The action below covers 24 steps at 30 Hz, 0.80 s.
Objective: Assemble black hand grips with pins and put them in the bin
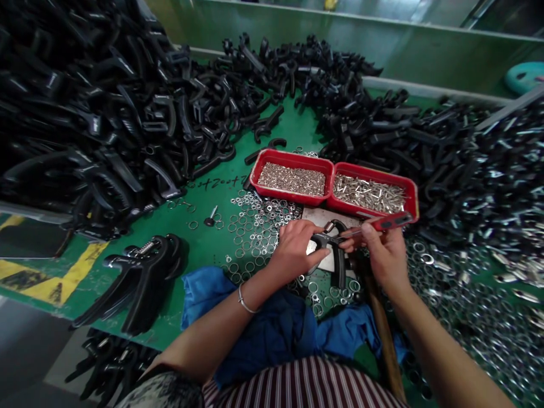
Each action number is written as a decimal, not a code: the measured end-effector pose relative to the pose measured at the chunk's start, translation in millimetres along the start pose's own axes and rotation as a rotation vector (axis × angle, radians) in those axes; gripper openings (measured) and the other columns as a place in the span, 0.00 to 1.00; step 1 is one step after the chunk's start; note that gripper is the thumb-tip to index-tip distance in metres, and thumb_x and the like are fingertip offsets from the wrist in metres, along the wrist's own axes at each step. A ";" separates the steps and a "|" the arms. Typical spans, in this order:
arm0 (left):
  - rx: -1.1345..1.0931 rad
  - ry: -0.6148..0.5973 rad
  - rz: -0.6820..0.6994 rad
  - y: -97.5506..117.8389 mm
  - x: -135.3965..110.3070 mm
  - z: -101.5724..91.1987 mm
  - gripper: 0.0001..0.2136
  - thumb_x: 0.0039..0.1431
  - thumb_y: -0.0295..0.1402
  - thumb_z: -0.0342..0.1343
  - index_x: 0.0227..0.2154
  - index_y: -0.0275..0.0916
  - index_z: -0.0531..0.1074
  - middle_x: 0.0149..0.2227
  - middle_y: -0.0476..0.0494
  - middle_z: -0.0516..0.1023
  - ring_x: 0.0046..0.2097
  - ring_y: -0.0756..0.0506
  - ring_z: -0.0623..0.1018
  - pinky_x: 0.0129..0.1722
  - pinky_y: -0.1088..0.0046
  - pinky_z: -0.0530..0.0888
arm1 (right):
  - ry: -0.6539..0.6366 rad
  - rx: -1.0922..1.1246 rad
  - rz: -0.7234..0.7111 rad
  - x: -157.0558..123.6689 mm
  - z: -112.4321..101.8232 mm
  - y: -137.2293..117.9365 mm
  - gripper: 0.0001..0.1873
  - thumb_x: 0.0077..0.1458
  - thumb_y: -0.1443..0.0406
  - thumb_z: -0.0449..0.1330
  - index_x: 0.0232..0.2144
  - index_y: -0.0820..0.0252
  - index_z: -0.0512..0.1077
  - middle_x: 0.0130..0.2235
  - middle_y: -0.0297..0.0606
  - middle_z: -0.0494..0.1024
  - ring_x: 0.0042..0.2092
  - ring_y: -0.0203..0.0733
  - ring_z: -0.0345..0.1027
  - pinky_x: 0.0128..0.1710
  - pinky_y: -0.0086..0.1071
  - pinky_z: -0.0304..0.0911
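Observation:
My left hand (297,246) is closed around a black plastic spring clamp (339,263), whose metal coil spring (328,226) shows at the top. The clamp lies over a pale metal plate (317,215) on the green bench. In my right hand (385,255) is a red-and-black-handled screwdriver (393,220), held almost level. Its thin shaft points left and meets the clamp near the spring; the exact contact is hidden by my fingers. A wooden hammer handle or similar stick (385,340) slants below my right hand.
Two joined red trays (293,198) hold small metal pieces and pins. Metal rings (242,232) litter the bench. Black clamp parts (170,113) are heaped left, behind and right. Assembled clamps (147,283) stand front left. Blue cloth (272,323) lies before me.

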<state>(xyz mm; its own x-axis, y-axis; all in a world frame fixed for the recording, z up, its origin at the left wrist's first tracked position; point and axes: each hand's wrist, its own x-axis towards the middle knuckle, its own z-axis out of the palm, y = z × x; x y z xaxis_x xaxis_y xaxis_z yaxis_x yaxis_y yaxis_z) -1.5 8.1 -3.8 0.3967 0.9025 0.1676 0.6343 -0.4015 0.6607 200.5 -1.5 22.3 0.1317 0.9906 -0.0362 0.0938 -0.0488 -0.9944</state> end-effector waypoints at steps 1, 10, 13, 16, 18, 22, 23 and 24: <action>0.000 0.002 0.002 0.3 -0.1 0.1 0.19 0.59 0.42 0.61 0.51 0.43 0.68 0.51 0.43 0.73 0.55 0.39 0.68 0.55 0.60 0.61 | 0.005 0.002 -0.006 -0.5 0.8 0.0 0.12 0.61 0.53 0.59 0.39 0.51 0.63 0.35 0.39 0.81 0.29 0.45 0.77 0.28 0.40 0.74; -0.001 0.010 -0.002 -1.0 0.3 0.5 0.20 0.58 0.42 0.62 0.51 0.43 0.68 0.51 0.44 0.73 0.55 0.40 0.68 0.55 0.60 0.61 | 0.057 -0.452 -0.127 -13.9 9.5 2.4 0.14 0.62 0.49 0.54 0.38 0.52 0.66 0.39 0.45 0.80 0.38 0.52 0.77 0.36 0.44 0.72; 0.005 0.010 0.011 0.3 0.0 -0.4 0.20 0.58 0.43 0.62 0.51 0.42 0.68 0.51 0.43 0.73 0.55 0.39 0.68 0.54 0.59 0.62 | 0.049 -0.758 -0.183 -12.7 16.5 0.9 0.18 0.62 0.48 0.53 0.38 0.55 0.67 0.38 0.50 0.78 0.38 0.56 0.75 0.37 0.46 0.69; 0.022 0.011 0.001 4.6 -0.7 -0.9 0.18 0.60 0.42 0.60 0.50 0.42 0.68 0.50 0.42 0.73 0.54 0.39 0.68 0.52 0.59 0.63 | -0.028 -0.630 -0.175 -6.7 25.3 -12.6 0.17 0.59 0.48 0.57 0.38 0.54 0.65 0.31 0.42 0.75 0.29 0.50 0.71 0.31 0.43 0.67; 0.036 0.008 -0.007 7.0 -0.4 -0.2 0.17 0.61 0.41 0.58 0.50 0.41 0.69 0.49 0.41 0.73 0.53 0.38 0.68 0.51 0.59 0.63 | -0.071 -0.429 -0.185 -4.8 29.7 -26.8 0.15 0.61 0.48 0.54 0.40 0.51 0.64 0.28 0.36 0.73 0.26 0.45 0.69 0.29 0.40 0.67; 0.059 -0.020 -0.001 4.9 2.0 -1.2 0.18 0.61 0.43 0.58 0.51 0.41 0.69 0.50 0.41 0.73 0.54 0.38 0.68 0.53 0.58 0.63 | 0.057 0.011 -0.191 -2.9 18.1 -43.5 0.13 0.68 0.52 0.41 0.45 0.48 0.61 0.27 0.31 0.72 0.22 0.39 0.66 0.27 0.37 0.67; 0.064 -0.028 0.007 3.8 1.9 -3.9 0.19 0.61 0.43 0.59 0.52 0.42 0.69 0.51 0.41 0.73 0.54 0.38 0.68 0.54 0.57 0.63 | 0.110 0.089 -0.193 -2.0 9.2 -41.4 0.13 0.68 0.53 0.43 0.44 0.49 0.62 0.28 0.32 0.73 0.23 0.39 0.67 0.27 0.36 0.67; 0.067 -0.026 0.020 3.6 0.8 -8.0 0.20 0.61 0.44 0.59 0.53 0.42 0.69 0.51 0.41 0.73 0.55 0.38 0.68 0.54 0.56 0.63 | 0.157 0.135 -0.192 -1.4 -1.5 -36.7 0.11 0.67 0.54 0.46 0.42 0.50 0.63 0.29 0.33 0.74 0.25 0.39 0.69 0.28 0.36 0.67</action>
<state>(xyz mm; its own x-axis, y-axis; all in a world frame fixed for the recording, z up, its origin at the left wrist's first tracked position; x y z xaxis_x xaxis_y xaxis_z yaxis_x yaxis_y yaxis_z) -4.2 8.6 4.6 0.4262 0.8902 0.1611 0.6687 -0.4299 0.6067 198.3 -1.2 59.0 0.2760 0.9479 0.1594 0.0010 0.1655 -0.9862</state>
